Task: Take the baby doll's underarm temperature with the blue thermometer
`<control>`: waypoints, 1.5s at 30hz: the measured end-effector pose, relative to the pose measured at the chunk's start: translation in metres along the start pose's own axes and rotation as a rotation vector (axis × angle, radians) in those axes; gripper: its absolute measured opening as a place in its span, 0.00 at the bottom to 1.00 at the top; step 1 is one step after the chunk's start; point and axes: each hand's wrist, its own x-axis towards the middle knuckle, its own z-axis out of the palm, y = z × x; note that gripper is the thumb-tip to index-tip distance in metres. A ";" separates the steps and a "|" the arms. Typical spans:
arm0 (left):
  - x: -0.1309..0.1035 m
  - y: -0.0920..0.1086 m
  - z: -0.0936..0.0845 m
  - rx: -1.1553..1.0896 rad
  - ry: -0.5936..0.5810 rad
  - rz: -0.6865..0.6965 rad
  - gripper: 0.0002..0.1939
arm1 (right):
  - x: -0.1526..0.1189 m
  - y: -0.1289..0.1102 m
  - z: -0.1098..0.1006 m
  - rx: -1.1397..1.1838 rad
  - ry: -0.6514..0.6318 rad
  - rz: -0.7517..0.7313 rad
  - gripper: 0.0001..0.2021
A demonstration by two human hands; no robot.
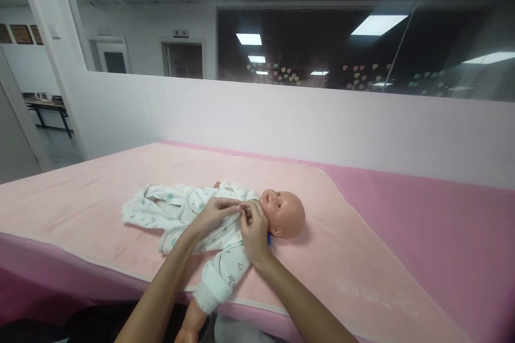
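Observation:
A baby doll lies on its back on a peach cloth, its head to the right. It wears a white patterned garment, and one doll arm hangs over the near edge. My left hand rests on the doll's chest, its fingertips pinched together near the collar. Beside the doll's chin, my right hand has curled fingers that meet the left fingertips. Both hands pinch at the garment's neckline; the exact bit of fabric between the fingers is too small to make out.
The peach cloth covers a padded pink surface. A white low wall with windows above runs behind it. At the far left, a table stands beyond a doorway.

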 end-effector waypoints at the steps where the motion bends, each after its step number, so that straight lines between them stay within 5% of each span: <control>1: 0.000 0.000 0.000 -0.003 -0.015 0.008 0.19 | 0.000 0.000 0.000 -0.004 0.001 0.002 0.07; 28: 0.001 -0.013 0.003 0.303 0.103 0.212 0.13 | 0.000 0.002 -0.002 -0.049 -0.054 -0.036 0.11; 36: 0.002 -0.013 0.001 0.157 0.022 0.173 0.08 | -0.001 0.002 -0.002 -0.005 -0.056 -0.013 0.10; 45: -0.004 -0.005 0.008 0.080 0.076 0.104 0.06 | 0.000 0.000 -0.003 -0.038 -0.073 0.083 0.10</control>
